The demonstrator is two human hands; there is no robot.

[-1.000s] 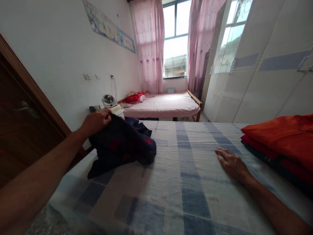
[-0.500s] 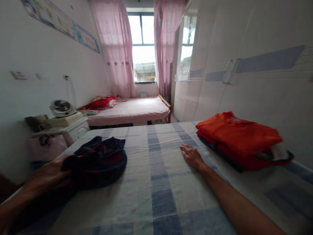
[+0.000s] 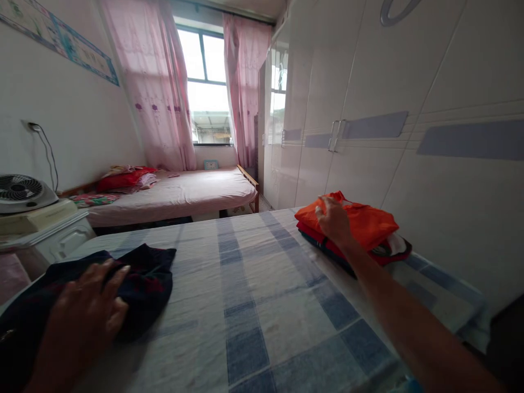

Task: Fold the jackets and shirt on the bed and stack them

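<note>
The dark garment (image 3: 153,281) lies at the left of the near bed (image 3: 200,284), its far edge rumpled and its left end running out of view. The left hand (image 3: 88,300) is over it, fingers spread and lightly bent, with no cloth visibly pinched between them; whether they press down or only hover, I cannot tell (the hand is somewhat blurred). Dark cloth like this hides its creases, so it is probably best handled by feel: a flat palm would smooth a wide patch, while a bunched fist would likely add wrinkles. The raised folds along the far edge look like the part needing most care, and stroking outward from the middle should suit them better than tugging at one corner.

The right hand (image 3: 333,215) is at the pile on the bed's right side, toward the wardrobe (image 3: 368,164). Its fingers stretch over the left part of the orange garment (image 3: 370,218), not visibly clasping it. Red cloth (image 3: 310,233) and a darker layer show beneath. The layers look soft and loose, so a light, level touch seems wise; a sideways push could slide the top one off.
</note>
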